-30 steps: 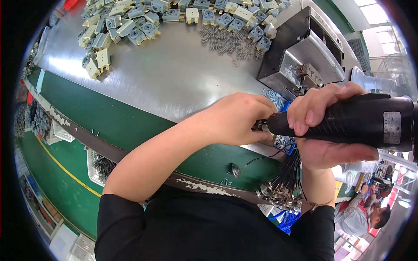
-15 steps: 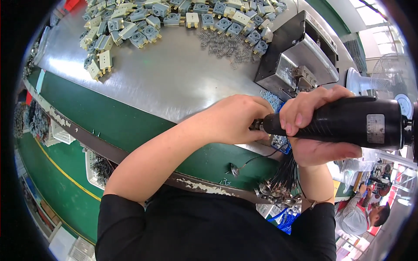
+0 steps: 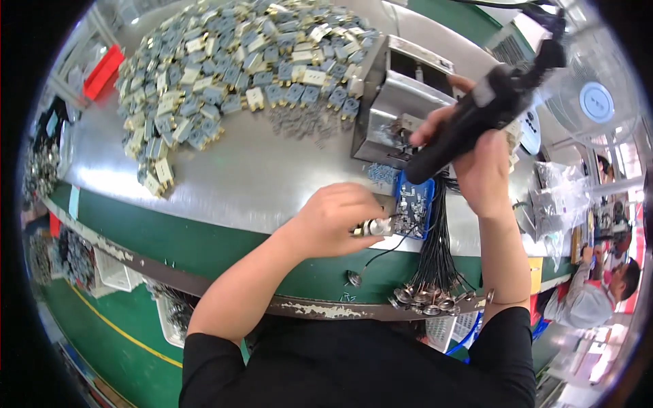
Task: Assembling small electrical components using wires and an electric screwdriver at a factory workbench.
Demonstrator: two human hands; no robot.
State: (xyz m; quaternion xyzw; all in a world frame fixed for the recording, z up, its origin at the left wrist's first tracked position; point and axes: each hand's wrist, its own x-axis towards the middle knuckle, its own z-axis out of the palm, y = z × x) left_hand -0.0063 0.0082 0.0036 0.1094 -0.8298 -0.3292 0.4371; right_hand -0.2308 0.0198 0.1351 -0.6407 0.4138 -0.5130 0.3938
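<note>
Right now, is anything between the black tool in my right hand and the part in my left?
Nothing visible between the black tool and the part; the blue tray lies right of your left hand.

Bench top [image 3: 231, 170]: heap of blocks [image 3: 252, 61] at rear, springs [image 3: 299, 121] before it, machine [image 3: 391, 98] right of both, screws [image 3: 382, 173] before the machine, parts tray [image 3: 430, 211] right of the screws, cable bundle [image 3: 440, 238] right of the tray, left hand [image 3: 333, 216] left of the tray, handheld tool [image 3: 461, 122] in the right hand [image 3: 484, 173].
</note>
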